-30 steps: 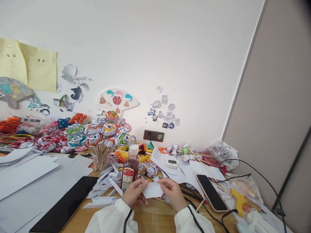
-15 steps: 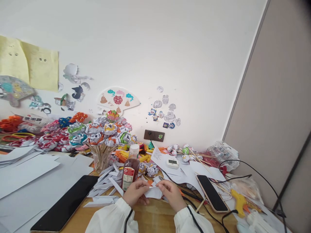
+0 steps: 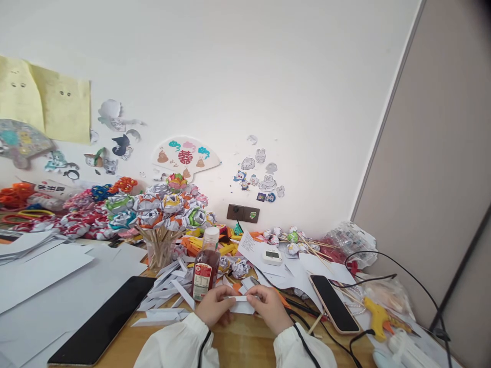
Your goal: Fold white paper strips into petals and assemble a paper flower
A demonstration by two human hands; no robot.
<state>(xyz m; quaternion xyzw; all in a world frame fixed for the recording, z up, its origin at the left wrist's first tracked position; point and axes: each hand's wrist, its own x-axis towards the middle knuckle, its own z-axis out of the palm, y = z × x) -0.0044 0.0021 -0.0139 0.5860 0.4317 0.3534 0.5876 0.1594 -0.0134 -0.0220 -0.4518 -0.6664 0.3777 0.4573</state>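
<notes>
A small piece of white paper point(image 3: 241, 306) is held between my two hands above the front of the wooden table, its upper edge folded over. My left hand point(image 3: 215, 306) pinches its left end between thumb and fingers. On the right end, my right hand point(image 3: 270, 308) grips it the same way. Just behind my left hand stands a bottle of red-brown liquid point(image 3: 206, 266) with a white cap. Folded white paper strips point(image 3: 169, 294) lie in a heap to the left of the bottle.
A black tablet point(image 3: 103, 322) lies at left beside large white sheets point(image 3: 42, 276). Paper flowers point(image 3: 157, 204) on sticks fill a cup behind. To the right are a phone point(image 3: 334, 304), dark cables, a yellow glue gun point(image 3: 375, 317) and a small white timer point(image 3: 272, 255).
The paper's upper edge has been folded over, making it a narrower band. Both hands have shifted only slightly and still hold its ends.
</notes>
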